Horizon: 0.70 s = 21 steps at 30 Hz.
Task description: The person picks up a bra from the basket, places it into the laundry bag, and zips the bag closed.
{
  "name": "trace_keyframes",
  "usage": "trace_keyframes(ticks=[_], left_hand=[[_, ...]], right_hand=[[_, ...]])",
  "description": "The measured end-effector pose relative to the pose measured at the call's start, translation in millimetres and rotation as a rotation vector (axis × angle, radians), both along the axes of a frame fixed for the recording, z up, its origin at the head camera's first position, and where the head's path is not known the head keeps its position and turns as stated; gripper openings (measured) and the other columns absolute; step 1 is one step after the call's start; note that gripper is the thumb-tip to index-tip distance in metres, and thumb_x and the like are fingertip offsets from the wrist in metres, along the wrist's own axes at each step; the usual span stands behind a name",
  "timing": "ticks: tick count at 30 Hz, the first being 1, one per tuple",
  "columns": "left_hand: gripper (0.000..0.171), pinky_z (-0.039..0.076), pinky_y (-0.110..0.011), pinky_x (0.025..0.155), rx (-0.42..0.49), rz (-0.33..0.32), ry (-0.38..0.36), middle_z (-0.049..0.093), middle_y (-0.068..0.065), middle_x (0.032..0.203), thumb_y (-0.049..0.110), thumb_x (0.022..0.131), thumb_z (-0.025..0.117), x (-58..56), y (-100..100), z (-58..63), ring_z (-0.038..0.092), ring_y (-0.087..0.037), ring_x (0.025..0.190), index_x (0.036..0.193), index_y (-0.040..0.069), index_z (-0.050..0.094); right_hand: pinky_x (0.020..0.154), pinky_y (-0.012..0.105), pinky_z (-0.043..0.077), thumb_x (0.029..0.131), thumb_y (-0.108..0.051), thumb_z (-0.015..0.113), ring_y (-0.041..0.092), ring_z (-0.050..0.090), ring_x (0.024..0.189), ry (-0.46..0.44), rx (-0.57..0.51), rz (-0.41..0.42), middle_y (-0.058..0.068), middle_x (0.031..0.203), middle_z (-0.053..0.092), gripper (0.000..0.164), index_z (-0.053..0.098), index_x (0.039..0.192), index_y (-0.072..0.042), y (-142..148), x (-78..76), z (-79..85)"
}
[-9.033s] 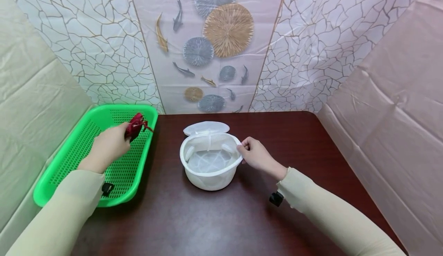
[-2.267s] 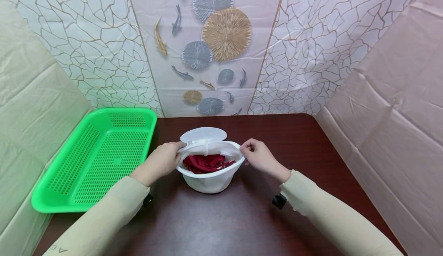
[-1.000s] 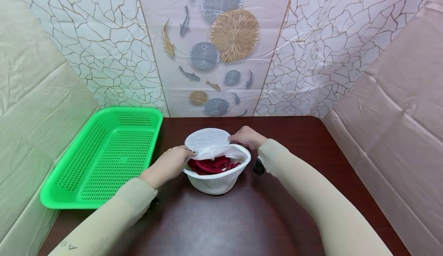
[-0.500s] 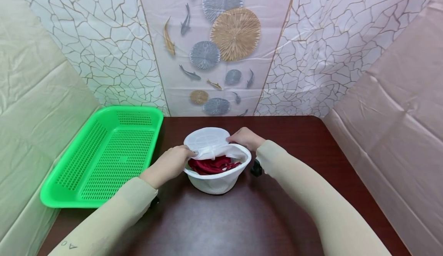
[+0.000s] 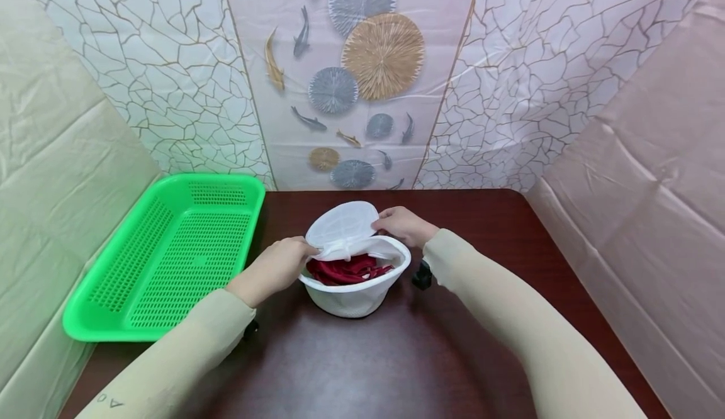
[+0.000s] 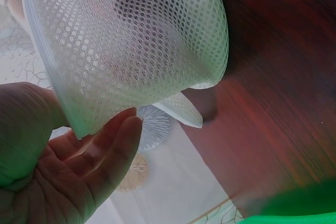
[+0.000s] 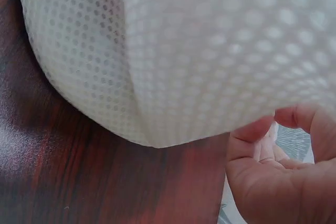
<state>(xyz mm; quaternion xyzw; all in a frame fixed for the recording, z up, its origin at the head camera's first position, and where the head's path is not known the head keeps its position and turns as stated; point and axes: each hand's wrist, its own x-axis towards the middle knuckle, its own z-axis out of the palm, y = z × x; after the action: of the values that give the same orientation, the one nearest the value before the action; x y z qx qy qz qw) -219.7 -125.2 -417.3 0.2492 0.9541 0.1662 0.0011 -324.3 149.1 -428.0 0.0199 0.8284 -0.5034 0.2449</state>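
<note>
From my head view, I see the left hand [image 5: 277, 266] pinching the rim of the white mesh bag [image 5: 348, 301], which stands on the counter [image 5: 345, 368] with red cloth [image 5: 342, 270] inside. The right hand [image 5: 404, 224] pinches its tilted lid [image 5: 342, 224]. The left sleeve [image 5: 175, 353] shows marks like "O" and "A".

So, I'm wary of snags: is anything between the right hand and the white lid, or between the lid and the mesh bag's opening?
Nothing visible parts the right hand from the white lid: it pinches the edge. Toward the opening of the mesh bag, the left hand, holding its left side, might interfere; the red cloth lies inside.
</note>
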Motion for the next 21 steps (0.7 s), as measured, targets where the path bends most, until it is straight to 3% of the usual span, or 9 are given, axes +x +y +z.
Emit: trace_keyframes(ticks=[10,21], left_hand=[[0.026,0.051,-0.032,0.073,0.008,0.006,-0.007,0.068,-0.003,0.106,0.006,0.092,0.062,-1.3,0.5,-1.4,0.064,-0.021,0.093,0.115,0.012,0.072],[0.026,0.052,-0.034,0.073,-0.001,-0.007,0.012,0.067,-0.003,0.098,0.004,0.09,0.064,0.4,3.4,-0.2,0.063,-0.021,0.089,0.114,0.011,0.073]], right_hand=[[0.068,0.027,0.049,0.094,-0.012,0.063,0.021,0.056,0.08,0.012,-0.077,-0.034,0.012,0.092,0.058,0.022,0.056,0.112,-0.001,5.3,0.3,7.4],[0.083,0.033,0.051,0.097,-0.017,0.06,0.024,0.06,0.088,-0.015,-0.295,-0.099,0.012,0.093,0.06,0.025,0.051,0.112,0.001,11.3,0.5,11.3]])
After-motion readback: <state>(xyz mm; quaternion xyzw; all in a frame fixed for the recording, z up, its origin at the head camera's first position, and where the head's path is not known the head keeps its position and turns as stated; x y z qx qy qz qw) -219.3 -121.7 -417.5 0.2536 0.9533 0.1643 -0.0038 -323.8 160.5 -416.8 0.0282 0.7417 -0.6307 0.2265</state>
